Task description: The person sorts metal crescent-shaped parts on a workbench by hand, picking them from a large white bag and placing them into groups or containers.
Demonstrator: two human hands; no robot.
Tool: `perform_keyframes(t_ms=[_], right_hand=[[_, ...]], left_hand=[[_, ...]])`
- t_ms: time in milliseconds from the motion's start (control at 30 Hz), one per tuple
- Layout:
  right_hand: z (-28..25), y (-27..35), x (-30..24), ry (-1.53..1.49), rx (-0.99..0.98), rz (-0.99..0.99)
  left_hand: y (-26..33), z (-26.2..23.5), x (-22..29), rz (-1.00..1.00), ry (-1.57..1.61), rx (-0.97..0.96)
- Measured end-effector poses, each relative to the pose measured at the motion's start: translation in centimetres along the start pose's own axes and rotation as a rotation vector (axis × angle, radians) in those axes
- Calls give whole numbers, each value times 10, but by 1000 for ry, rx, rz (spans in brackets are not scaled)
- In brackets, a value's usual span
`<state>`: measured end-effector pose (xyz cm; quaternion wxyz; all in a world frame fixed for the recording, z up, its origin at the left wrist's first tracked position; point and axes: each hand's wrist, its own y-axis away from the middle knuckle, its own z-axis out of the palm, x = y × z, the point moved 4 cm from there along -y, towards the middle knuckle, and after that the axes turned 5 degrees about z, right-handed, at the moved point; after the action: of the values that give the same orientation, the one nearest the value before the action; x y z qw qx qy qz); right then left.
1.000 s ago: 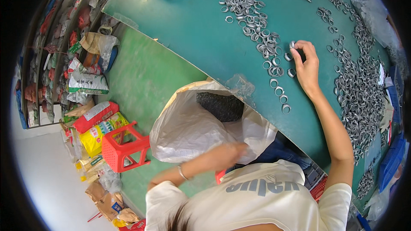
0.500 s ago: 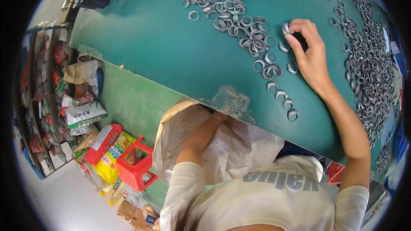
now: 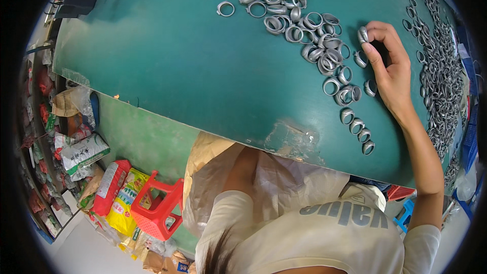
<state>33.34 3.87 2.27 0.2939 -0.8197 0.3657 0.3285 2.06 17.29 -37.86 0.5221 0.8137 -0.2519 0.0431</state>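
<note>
My right hand [image 3: 393,73] is raised a little above the green table, with a grey metal ring [image 3: 362,34] pinched between thumb and forefinger. Two loose rings lie just below its fingertips, a nearer ring [image 3: 371,88] and a farther ring [image 3: 360,59]. To the left of that hand, a loose heap of rings [image 3: 329,60] stretches toward the far edge. Several single rings trail from it in a row, ending with a ring [image 3: 368,147]. My left forearm [image 3: 242,168] reaches under the table edge, over a whitish plastic sack [image 3: 297,185]; the left hand itself is hidden.
A much larger mass of rings [image 3: 440,89] covers the table's right side. Clear tape [image 3: 294,139] sticks near the front edge of the green tabletop [image 3: 177,66]. On the floor at left stand a red plastic stool [image 3: 157,210], a yellow bag [image 3: 127,198] and a crowded rack [image 3: 40,137].
The view has shifted, so the table and rings appear farther right. My left hand, partly visible at the table edge before, has gone out of sight beneath it. My right hand keeps its pinch.
</note>
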Motion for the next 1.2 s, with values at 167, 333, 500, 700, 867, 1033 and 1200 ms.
perform_keyframes(t_ms=[167, 333, 500, 700, 867, 1033, 1200], right_hand=[[2, 0, -4, 22, -43, 5], [4, 0, -3, 10, -58, 23], [2, 2, 0, -17, -52, 46], [5, 0, -3, -24, -71, 52], [2, 1, 0, -11, -57, 61], [5, -1, -5, -4, -66, 30], [2, -2, -4, -5, -63, 11]], left_hand=[[-2, 11, -4, -25, 209, 35], [-3, 20, -8, -44, 418, 52], [-4, 27, -7, -55, 598, 61], [-1, 33, -8, -73, 797, 83], [-6, 35, -1, -63, 909, 69], [-3, 31, 2, -51, 1038, 65], [2, 23, 19, 2, 1179, 12]])
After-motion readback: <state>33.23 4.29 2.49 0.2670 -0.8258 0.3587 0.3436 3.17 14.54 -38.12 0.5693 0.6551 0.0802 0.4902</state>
